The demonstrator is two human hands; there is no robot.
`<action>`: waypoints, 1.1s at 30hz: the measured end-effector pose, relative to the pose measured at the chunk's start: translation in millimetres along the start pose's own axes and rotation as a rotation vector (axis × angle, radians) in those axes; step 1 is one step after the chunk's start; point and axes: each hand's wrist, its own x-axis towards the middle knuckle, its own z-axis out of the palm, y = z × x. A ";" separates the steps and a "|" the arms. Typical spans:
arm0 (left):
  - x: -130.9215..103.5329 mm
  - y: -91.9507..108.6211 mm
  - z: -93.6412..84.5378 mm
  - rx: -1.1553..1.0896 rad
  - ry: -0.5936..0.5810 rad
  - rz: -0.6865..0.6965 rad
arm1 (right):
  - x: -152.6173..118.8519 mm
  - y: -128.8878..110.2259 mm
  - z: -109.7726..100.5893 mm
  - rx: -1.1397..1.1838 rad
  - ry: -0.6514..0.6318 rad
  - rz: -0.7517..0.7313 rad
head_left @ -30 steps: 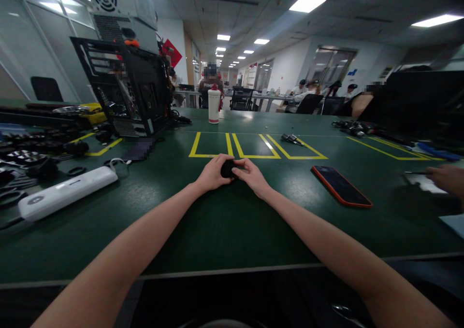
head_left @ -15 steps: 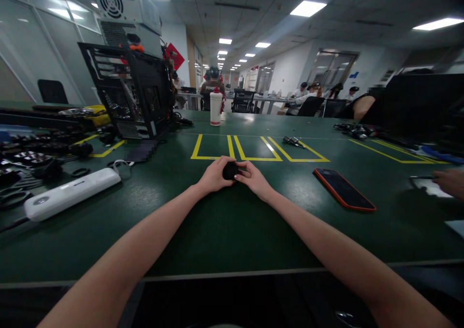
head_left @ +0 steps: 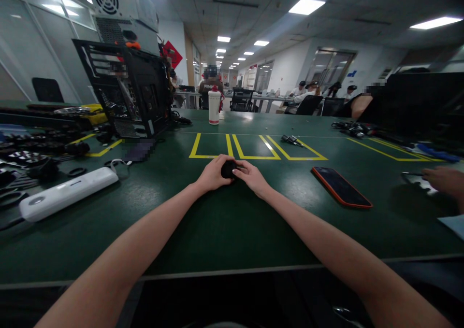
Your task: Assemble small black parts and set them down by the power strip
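A small round black object (head_left: pixel 228 169) is held between my two hands over the green table (head_left: pixel 217 241), just in front of the yellow tape outlines. My left hand (head_left: pixel 213 174) curls around its left side. From the right, the thumb and fingers of my right hand (head_left: pixel 251 176) pinch its edge. What the black object is I cannot make out. Small dark metal parts (head_left: pixel 292 140) lie in the right tape outline, beyond my hands.
An orange-edged phone (head_left: pixel 341 187) lies to the right, a white power strip (head_left: pixel 68 193) to the left. Behind stand a white bottle (head_left: pixel 214 106) and an open computer case (head_left: pixel 141 91). At the right edge another person's hand (head_left: pixel 444 179) holds something.
The view has shifted slightly. My hands still hold the black object, with the right thumb a little further over it. The other person's hand at the right has moved a little.
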 end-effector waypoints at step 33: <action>-13.2 -1.6 -13.1 0.025 0.018 -0.052 | -0.2 -5.3 13.8 -0.041 -0.007 -0.045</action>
